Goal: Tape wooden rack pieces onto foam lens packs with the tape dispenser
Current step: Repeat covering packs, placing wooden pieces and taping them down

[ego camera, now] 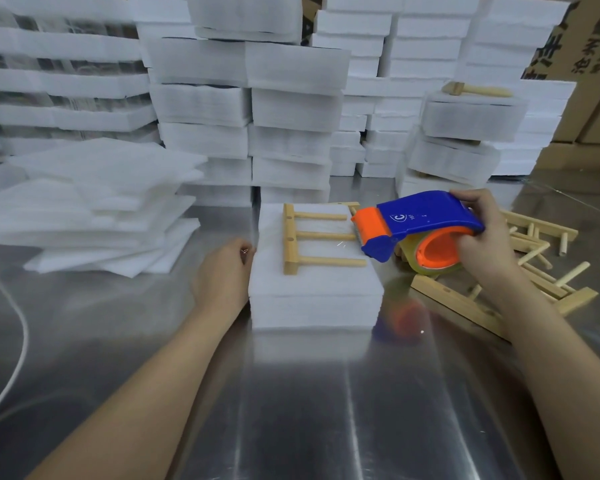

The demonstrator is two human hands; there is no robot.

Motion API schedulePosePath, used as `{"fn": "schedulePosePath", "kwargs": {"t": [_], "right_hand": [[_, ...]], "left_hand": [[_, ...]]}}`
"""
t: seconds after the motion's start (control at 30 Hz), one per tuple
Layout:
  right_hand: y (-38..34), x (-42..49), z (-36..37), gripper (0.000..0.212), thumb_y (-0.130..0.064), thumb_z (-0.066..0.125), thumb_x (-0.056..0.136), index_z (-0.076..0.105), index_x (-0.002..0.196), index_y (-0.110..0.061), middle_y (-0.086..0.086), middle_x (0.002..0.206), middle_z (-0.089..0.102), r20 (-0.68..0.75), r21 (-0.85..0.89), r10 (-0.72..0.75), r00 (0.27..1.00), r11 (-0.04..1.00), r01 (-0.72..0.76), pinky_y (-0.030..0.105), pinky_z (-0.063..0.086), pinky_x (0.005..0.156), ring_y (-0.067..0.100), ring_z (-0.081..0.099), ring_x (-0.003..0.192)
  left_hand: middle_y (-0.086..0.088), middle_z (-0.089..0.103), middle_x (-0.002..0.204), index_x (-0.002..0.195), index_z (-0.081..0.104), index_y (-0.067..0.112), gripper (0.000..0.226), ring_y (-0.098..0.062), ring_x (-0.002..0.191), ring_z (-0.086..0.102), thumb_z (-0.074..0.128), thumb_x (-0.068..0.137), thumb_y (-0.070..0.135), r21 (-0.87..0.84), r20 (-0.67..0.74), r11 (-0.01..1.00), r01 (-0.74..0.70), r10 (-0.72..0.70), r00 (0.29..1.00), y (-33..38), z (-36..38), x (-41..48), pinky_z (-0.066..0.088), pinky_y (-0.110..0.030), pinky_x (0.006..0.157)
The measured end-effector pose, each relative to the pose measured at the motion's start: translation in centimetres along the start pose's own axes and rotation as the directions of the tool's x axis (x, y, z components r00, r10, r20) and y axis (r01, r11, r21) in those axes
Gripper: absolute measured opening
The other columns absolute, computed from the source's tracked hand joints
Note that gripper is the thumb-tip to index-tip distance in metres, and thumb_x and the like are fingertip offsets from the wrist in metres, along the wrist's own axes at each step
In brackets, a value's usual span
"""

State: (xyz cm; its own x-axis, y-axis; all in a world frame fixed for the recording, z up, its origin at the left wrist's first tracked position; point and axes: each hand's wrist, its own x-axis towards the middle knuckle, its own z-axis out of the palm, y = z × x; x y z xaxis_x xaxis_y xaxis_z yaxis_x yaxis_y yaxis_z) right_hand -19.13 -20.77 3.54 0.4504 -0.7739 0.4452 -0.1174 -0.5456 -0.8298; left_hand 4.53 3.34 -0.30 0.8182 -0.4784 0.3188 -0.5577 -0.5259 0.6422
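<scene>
At centre frame we see a rack [312,237] lying on a pack [312,299] on the counter [291,403]. Our right hand [482,240] grasps the dispenser [426,216] at the pack's right edge. Our left hand [222,275] touches its left side; we cannot tell how those fingers lie.

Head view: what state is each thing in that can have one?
Wooden rack piece: flat on foam pack, pegs pointing right.
Tape dispenser: lifted, cutter end by the peg tips.
Right hand: grips tape dispenser.
Left hand: against foam pack's left side.
</scene>
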Motion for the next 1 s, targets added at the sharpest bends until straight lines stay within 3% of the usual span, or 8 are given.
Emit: {"fn": "schedulePosePath", "kwargs": {"t": [0.1,0.23,0.4,0.53,0.63,0.73,0.87,1.0], "right_hand": [[0.0,0.1,0.0,0.063,0.012,0.054,0.085,0.046,0.116,-0.043,-0.022,0.106,0.055,0.003,-0.006,0.004,1.0,1.0,-0.004,0.022,0.046,0.071,0.002,0.058,0.098],[0.2,0.1,0.0,0.061,0.012,0.055,0.085,0.046,0.117,-0.039,-0.023,0.105,0.055,0.005,-0.005,-0.004,1.0,1.0,0.004,0.019,0.045,0.069,-0.004,0.058,0.094],[0.4,0.3,-0.2,0.061,0.013,0.055,0.085,0.047,0.119,-0.037,-0.022,0.107,0.055,0.007,-0.014,-0.009,1.0,1.0,0.009,0.018,0.045,0.07,-0.005,0.058,0.095],[0.4,0.4,-0.4,0.066,0.013,0.053,0.084,0.047,0.114,-0.045,-0.025,0.106,0.054,-0.002,-0.029,-0.006,1.0,1.0,0.006,0.019,0.045,0.069,-0.007,0.058,0.094],[0.5,0.4,-0.3,0.066,0.013,0.054,0.084,0.046,0.115,-0.045,-0.022,0.11,0.054,0.012,-0.022,-0.004,1.0,1.0,0.005,0.018,0.046,0.07,0.001,0.059,0.101],[0.5,0.6,-0.5,0.068,0.014,0.054,0.083,0.047,0.112,-0.047,-0.024,0.108,0.056,0.021,-0.015,-0.018,1.0,1.0,0.018,0.019,0.049,0.07,-0.001,0.06,0.098],[0.6,1.1,-1.5,0.062,0.011,0.06,0.084,0.049,0.118,-0.04,-0.023,0.109,0.055,0.039,0.001,-0.042,0.998,0.999,0.042,0.012,0.051,0.063,-0.01,0.06,0.095],[1.5,1.4,-3.7,0.061,0.007,0.064,0.084,0.048,0.121,-0.04,-0.015,0.119,0.055,0.031,-0.037,-0.03,0.999,0.999,0.032,0.017,0.051,0.064,-0.006,0.058,0.099]], "left_hand": [[-0.005,0.054,0.115,0.134,0.05,0.021,0.038,-0.029,0.111,0.05,0.046,0.097,0.022,0.15,0.052,0.987,-0.06,0.052,0.997,-0.6,0.4,0.3,0.046,-0.041,0.089],[-0.003,0.047,0.132,0.148,0.03,0.028,0.057,-0.027,0.127,0.036,0.05,0.094,0.03,0.368,0.154,0.921,-0.128,0.075,0.985,-0.9,1.0,0.5,0.032,-0.04,0.094],[-0.003,0.059,0.132,0.128,0.062,0.017,0.041,-0.022,0.12,0.054,0.066,0.087,0.014,-0.25,0.065,0.967,0.04,-0.025,0.998,1.0,-0.6,1.9,0.043,-0.038,0.102],[-0.004,0.065,0.112,0.113,0.067,0.016,0.033,-0.023,0.109,0.056,0.043,0.093,0.005,-0.332,0.13,0.943,-0.028,0.075,0.989,7.8,-1.7,4.1,0.047,-0.031,0.093],[-0.013,0.048,0.133,0.134,0.046,0.003,0.038,-0.028,0.126,0.039,0.03,0.1,0.011,-0.059,0.387,0.994,-0.091,0.107,0.916,12.3,0.7,4.0,0.033,-0.038,0.105],[-0.006,0.018,0.16,0.152,0.019,0.014,0.051,-0.032,0.147,0.011,0.016,0.104,0.032,0.446,0.403,0.84,-0.31,0.121,0.907,12.0,2.9,3.2,0.008,-0.05,0.118],[-0.002,0.01,0.162,0.154,0.009,0.02,0.053,-0.03,0.148,0.009,0.01,0.104,0.036,0.555,0.452,0.72,-0.417,0.16,0.878,11.7,2.8,3.0,0.003,-0.053,0.118],[-0.002,0.013,0.161,0.154,0.008,0.017,0.056,-0.026,0.147,0.013,0.008,0.102,0.039,0.547,0.467,0.741,-0.389,0.116,0.877,11.7,2.8,3.2,0.003,-0.053,0.117]]}}
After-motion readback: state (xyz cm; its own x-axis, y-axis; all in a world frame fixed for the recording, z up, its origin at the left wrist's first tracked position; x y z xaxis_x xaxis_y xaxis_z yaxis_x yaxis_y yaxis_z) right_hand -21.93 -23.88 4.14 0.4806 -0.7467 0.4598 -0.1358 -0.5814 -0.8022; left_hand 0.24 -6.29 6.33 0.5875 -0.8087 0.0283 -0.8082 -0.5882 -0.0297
